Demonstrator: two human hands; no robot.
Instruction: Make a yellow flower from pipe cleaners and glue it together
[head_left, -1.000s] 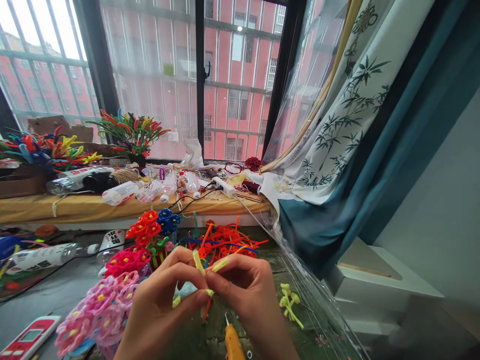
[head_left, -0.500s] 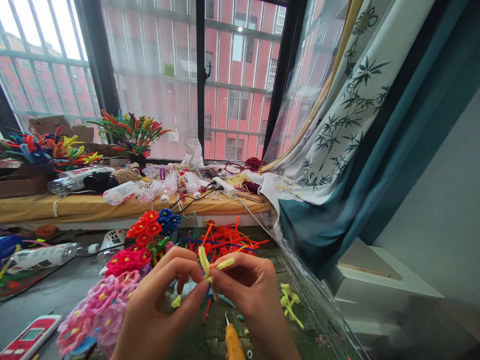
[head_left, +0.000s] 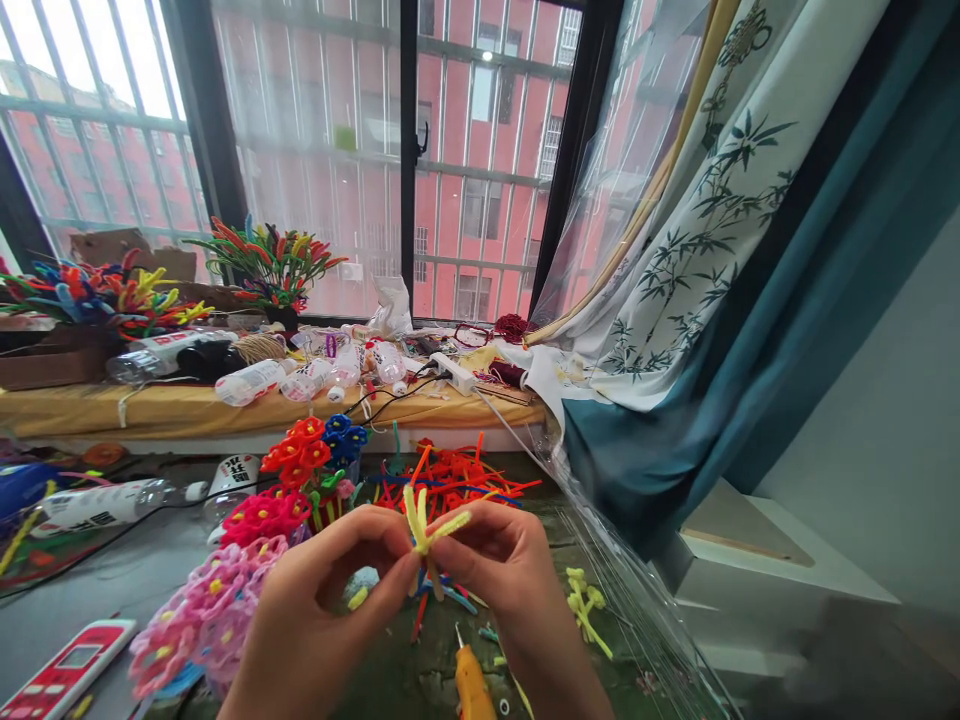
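Note:
Between both hands is a pale yellow pipe cleaner piece (head_left: 421,510), with several short strands fanning up from a pinched centre. My left hand (head_left: 337,590) grips it from the left, thumb and forefinger closed at the joint. From the other side my right hand (head_left: 499,575) pinches the same joint, one strand lying over its thumb and finger. A yellow-handled tool (head_left: 474,685) with a thin metal tip lies below the hands. To the right rests a small bunch of yellow pipe cleaner pieces (head_left: 585,605). Red pipe cleaners (head_left: 450,475) are heaped behind.
At left stand pink pipe cleaner flowers (head_left: 217,610), red flowers (head_left: 300,450) and blue ones (head_left: 345,436). A red-and-white device (head_left: 67,670) lies front left. Plastic bottles (head_left: 105,505) and a power strip (head_left: 454,373) are farther back. Thin clear rods (head_left: 637,590) run along the right.
The yellow strands have spread, with two now upright where one showed clearly before. Both hands stay pinched at the centre. The view has shifted slightly.

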